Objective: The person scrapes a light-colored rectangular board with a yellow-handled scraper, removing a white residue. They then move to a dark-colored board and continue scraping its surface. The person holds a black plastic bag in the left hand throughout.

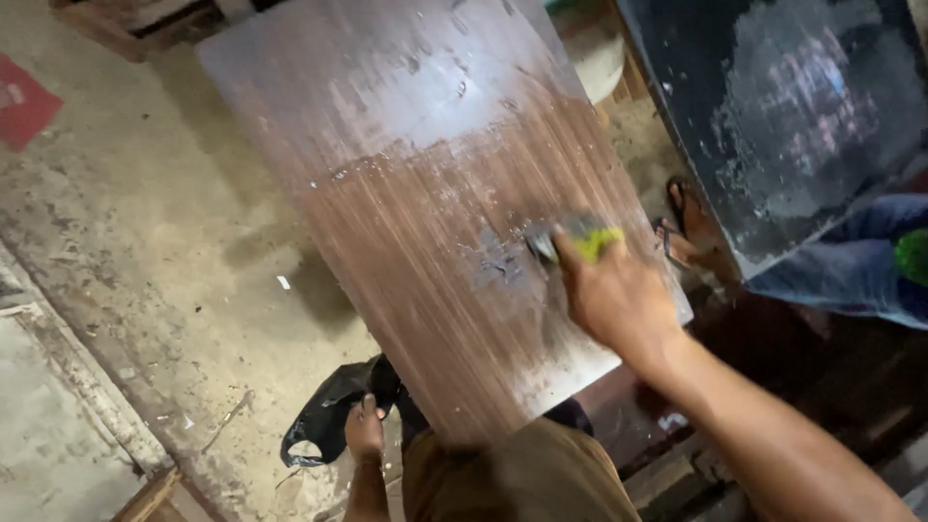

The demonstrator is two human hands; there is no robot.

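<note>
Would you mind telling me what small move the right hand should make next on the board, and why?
Probably draw the scraper in the right hand on through the grey patch: that smear sits unspread on the brown board, right beside the blade.

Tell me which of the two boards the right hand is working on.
The brown wood-grain board in the middle: the right hand presses a yellow-green pad on it. The dark board at upper right goes untouched.

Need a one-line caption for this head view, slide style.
Right hand presses a yellow-green scraper to a grey patch on a brown board; left hand by black bag.
</note>
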